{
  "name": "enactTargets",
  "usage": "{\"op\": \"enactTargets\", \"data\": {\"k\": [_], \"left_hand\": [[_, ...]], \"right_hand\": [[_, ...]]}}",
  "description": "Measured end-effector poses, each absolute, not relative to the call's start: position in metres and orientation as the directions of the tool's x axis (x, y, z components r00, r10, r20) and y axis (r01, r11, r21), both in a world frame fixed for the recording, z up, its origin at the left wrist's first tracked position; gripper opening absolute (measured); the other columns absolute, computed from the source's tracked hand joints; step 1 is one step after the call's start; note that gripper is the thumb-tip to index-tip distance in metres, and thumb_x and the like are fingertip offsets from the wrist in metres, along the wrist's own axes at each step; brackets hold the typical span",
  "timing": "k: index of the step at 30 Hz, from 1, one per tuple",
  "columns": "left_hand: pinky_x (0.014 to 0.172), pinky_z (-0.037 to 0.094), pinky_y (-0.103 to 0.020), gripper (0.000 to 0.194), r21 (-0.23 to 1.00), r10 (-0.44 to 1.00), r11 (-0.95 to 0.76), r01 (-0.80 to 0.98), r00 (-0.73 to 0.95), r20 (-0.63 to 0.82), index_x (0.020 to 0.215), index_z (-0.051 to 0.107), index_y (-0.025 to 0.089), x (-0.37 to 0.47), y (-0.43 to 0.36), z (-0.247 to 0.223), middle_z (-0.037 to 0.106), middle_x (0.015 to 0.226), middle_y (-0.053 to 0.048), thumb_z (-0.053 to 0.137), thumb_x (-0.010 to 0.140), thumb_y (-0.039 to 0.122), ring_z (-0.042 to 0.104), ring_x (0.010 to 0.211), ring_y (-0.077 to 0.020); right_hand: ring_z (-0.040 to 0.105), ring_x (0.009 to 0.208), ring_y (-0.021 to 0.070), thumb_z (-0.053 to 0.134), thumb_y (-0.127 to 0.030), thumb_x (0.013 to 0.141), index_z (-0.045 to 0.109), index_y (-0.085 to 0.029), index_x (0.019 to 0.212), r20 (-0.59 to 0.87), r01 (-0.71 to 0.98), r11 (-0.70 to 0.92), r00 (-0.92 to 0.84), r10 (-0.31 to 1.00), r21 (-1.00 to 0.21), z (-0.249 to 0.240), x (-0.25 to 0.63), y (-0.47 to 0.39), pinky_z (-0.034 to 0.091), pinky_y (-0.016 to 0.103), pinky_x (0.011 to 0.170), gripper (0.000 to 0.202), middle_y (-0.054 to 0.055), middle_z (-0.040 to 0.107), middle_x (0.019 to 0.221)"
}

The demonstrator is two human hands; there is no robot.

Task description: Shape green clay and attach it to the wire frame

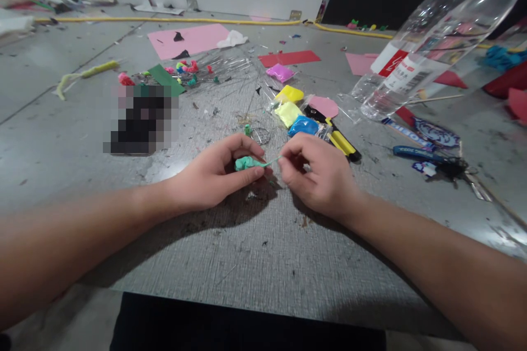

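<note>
Forearms [111, 225] flank green clay [246, 163] near packets [289, 114] of coloured clay [303, 125].

Two clear bottles [405, 74] at right, keys [477, 185] nearer; yellow cord [164, 20] behind pink sheet [197, 38].

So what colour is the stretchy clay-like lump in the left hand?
The lump is mint green, clearest in head view.

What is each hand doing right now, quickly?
Left hand: closed, holding a soft-looking green lump between thumb and fingers.
Right hand: closed, fingertips pinching the end of a thin green strand running from that lump.
</note>
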State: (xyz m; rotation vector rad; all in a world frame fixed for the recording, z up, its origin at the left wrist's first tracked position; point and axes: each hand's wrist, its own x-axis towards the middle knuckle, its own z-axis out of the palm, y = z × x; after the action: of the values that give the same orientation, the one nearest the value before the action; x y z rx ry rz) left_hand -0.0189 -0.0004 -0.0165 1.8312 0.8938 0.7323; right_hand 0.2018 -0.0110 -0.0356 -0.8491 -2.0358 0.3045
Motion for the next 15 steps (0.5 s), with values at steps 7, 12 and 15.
{"op": "enactTargets", "data": {"k": [7,12,15], "left_hand": [[0.085,0.058,-0.039,0.024,0.464,0.783,-0.62,0.633,0.543,0.305,0.106,0.074,0.015,-0.026,0.009,-0.016,0.08,0.102,-0.008,0.059,0.088,0.021,0.075,0.094,-0.0257],[0.095,0.057,-0.041,0.024,0.365,0.753,-0.654,0.662,0.528,0.392,0.102,0.074,0.015,-0.028,0.013,-0.022,0.078,0.108,-0.011,0.057,0.086,0.012,0.072,0.106,-0.0269],[0.096,0.057,-0.042,0.023,0.313,0.744,-0.651,0.692,0.5,0.442,0.101,0.073,0.015,-0.029,0.014,-0.022,0.075,0.109,-0.012,0.056,0.085,0.01,0.07,0.105,-0.0271]], "right_hand": [[0.044,0.055,0.0123,0.041,-0.031,0.105,0.044,-0.024,0.075,0.495,0.419,0.574,-0.291,0.819,-0.703,-0.04,0.207,-0.002,0.037,0.03,0.056,0.031,-0.005,0.044,0.061],[0.062,0.07,0.0142,0.052,-0.025,0.102,0.066,-0.018,0.086,0.532,0.442,0.681,-0.426,0.732,-0.583,-0.04,0.204,-0.002,0.047,0.029,0.067,0.022,0.002,0.068,0.075],[0.066,0.071,0.0142,0.06,-0.02,0.095,0.074,-0.016,0.097,0.558,0.46,0.689,-0.405,0.724,-0.56,-0.042,0.204,-0.002,0.05,0.028,0.067,0.014,0.005,0.077,0.087]]}}
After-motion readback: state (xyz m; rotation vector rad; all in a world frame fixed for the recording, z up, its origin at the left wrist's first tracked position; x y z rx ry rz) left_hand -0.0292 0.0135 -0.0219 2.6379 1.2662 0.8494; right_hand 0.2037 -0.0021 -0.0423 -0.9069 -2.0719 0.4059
